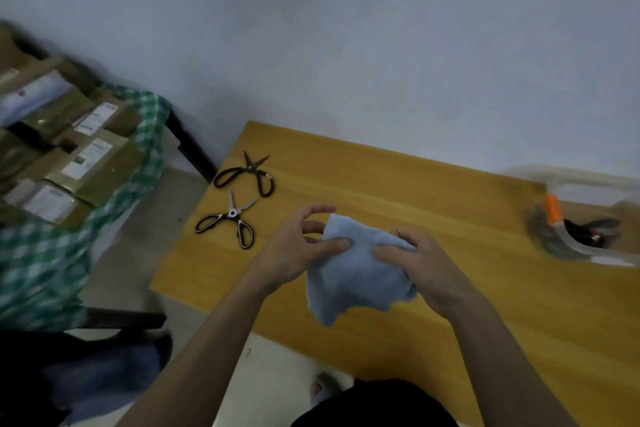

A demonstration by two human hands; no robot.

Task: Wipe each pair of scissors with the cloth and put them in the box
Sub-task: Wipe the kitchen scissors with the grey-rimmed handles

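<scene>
Holding the soft, light cloth (356, 270) between them, left hand (294, 250) and right hand (422, 270) pinch its upper edge; it probably drapes easily around scissor blades.

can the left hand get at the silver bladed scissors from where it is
Probably yes. The silver-bladed scissors lie flat on the table, just left of the left hand, with bare tabletop between. The hand is pinching the blue cloth, so it would need to let go first.
</scene>
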